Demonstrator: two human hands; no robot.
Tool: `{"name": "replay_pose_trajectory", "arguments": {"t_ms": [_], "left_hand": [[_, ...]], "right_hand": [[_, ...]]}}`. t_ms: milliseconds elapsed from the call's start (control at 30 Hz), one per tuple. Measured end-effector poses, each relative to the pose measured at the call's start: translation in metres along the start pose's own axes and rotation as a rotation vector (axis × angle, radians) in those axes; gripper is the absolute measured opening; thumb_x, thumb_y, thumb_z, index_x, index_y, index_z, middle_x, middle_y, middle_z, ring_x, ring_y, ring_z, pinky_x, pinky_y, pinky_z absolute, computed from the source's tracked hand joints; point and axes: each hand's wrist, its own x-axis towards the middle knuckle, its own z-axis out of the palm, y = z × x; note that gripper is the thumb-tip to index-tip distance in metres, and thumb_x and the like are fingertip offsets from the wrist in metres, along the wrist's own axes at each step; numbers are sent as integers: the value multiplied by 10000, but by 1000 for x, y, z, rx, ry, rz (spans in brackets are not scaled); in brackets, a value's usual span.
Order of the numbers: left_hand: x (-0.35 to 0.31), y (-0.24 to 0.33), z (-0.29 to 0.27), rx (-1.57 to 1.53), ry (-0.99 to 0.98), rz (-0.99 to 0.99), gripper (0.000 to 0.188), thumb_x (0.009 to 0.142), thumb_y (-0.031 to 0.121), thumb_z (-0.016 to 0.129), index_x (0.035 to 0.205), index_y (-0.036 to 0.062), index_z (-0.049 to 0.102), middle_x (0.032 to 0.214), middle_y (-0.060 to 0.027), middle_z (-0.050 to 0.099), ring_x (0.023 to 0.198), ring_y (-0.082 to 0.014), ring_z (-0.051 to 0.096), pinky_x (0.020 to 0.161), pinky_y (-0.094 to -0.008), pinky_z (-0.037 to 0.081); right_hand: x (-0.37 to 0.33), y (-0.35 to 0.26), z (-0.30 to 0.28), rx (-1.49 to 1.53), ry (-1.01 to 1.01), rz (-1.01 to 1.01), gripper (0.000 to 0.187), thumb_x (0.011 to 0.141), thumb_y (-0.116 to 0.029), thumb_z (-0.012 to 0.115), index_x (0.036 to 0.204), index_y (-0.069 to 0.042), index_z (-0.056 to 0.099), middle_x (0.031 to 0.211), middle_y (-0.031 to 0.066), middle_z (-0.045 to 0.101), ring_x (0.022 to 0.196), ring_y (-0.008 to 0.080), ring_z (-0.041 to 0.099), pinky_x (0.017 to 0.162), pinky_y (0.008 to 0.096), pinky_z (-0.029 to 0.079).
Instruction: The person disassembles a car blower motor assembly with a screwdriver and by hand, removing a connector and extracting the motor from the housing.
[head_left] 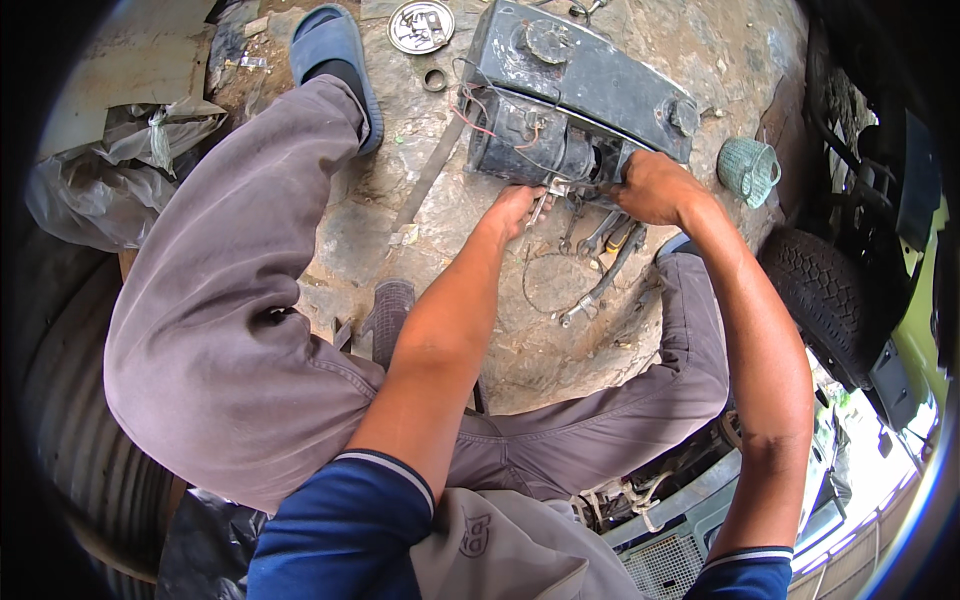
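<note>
A long black unit (590, 85) lies on the stone ground ahead of me. Two round caps sit on its upper face, and along its near side runs a dark cylinder (520, 140) with loose red and black wires. At the near edge of this cylinder, my left hand (516, 211) is closed around a slim silver metal piece (541, 206). My right hand (655, 188) is curled against the unit's right end; its fingertips and whatever they grip are hidden. Below the hands lie wrenches (592, 240), a yellow-and-black handled tool (619, 238) and a dark cable (606, 281) with a metal end.
A round tin lid (421, 26) holding small parts and a dark ring (434, 80) lie beyond my left foot. A pale green woven basket (748, 172) stands right of the unit, near a tyre (815, 290). Plastic sheeting (95, 200) lies at left.
</note>
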Motion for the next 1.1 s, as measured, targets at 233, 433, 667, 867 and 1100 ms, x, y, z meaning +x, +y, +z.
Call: {"name": "replay_pose_trajectory", "arguments": {"t_ms": [233, 433, 667, 867, 1100], "left_hand": [[-2, 2, -4, 45, -38, 7, 213, 976, 166, 549, 1120, 48, 653, 1017, -66, 695, 877, -167, 633, 712, -325, 485], [0, -4, -7, -58, -54, 56, 185, 948, 144, 584, 1085, 50, 666, 1004, -64, 697, 863, -176, 649, 679, -327, 485], [-1, -8, -1, -141, -63, 98, 177, 929, 132, 616, 1062, 32, 676, 1013, -61, 689, 886, -177, 634, 704, -338, 487], [0, -11, 5, -76, -29, 50, 219, 941, 162, 625, 1098, 13, 658, 1048, -73, 683, 957, -191, 620, 778, -355, 458], [6, -16, -3, -24, 3, 43, 219, 922, 178, 650, 1057, 8, 674, 1009, -80, 684, 889, -182, 596, 718, -344, 449]], "right_hand": [[3, 5, 1, 23, -6, 4, 311, 786, -192, 601, 910, 75, 702, 984, 296, 669, 962, 408, 663, 847, 436, 532], [4, 5, 0, 25, -18, 12, 315, 787, -191, 594, 912, 78, 700, 988, 298, 669, 963, 408, 664, 852, 434, 532], [0, 1, -4, 366, -130, 229, 341, 808, -187, 577, 913, 122, 676, 984, 333, 656, 961, 424, 661, 848, 432, 532], [-4, 2, 18, 301, -30, 212, 342, 816, -198, 598, 925, 115, 682, 991, 326, 663, 975, 410, 668, 847, 425, 543], [-16, -36, 6, -304, -88, -67, 192, 811, -102, 599, 918, -23, 738, 971, 196, 716, 959, 354, 694, 849, 414, 553]]}}
